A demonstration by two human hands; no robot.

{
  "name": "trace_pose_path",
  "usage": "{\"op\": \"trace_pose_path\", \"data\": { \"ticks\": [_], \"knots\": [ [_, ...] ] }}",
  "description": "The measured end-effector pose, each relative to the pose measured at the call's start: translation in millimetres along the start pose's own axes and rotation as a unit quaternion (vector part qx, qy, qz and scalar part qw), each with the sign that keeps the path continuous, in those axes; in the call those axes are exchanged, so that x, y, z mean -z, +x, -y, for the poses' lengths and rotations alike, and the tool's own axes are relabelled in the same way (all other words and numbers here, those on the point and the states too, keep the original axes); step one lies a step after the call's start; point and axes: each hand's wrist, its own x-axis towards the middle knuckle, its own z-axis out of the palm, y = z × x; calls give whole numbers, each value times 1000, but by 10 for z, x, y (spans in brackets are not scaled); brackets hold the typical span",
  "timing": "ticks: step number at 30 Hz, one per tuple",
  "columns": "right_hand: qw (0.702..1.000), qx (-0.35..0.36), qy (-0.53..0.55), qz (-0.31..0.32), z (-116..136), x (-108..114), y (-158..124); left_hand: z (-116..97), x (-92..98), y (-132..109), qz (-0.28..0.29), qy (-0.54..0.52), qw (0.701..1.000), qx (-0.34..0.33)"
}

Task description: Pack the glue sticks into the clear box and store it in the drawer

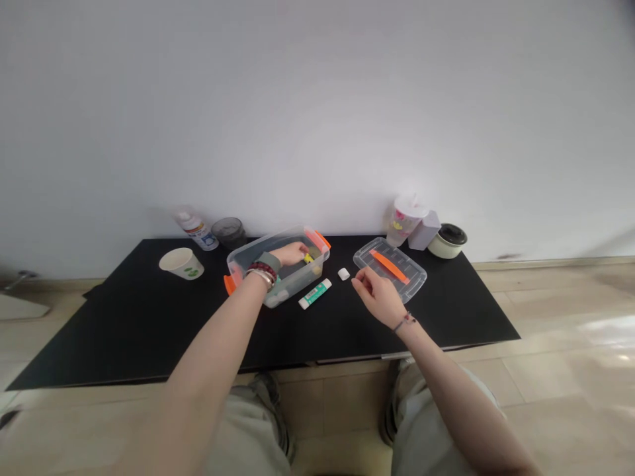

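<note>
Left hand (292,253) dips into the clear box (239,262) (grip hidden) — right hand (380,297) hovers half-curled, empty.

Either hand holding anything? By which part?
Right hand: nothing seen. Left hand in the clear bin, at a yellow item; grip cannot be told.

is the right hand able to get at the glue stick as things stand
Probably yes: the right hand hovers near the glue stick, and only bare black tabletop lies between them.
</note>
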Motion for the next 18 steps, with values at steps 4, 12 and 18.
{"op": "trace_pose_path", "data": {
  "ticks": [4,12,18],
  "knots": [
    [999,7,-36,8,-76,-12,20,-134,-117,-553,-175,4,968,-178],
    [993,-3,-109,46,-193,-52,44,258,-1062,-1181,-141,238,933,-229],
    [982,-12,-181,58,-311,-134,96,450,-1270,-892,-153,337,914,-167]
  ]
}}
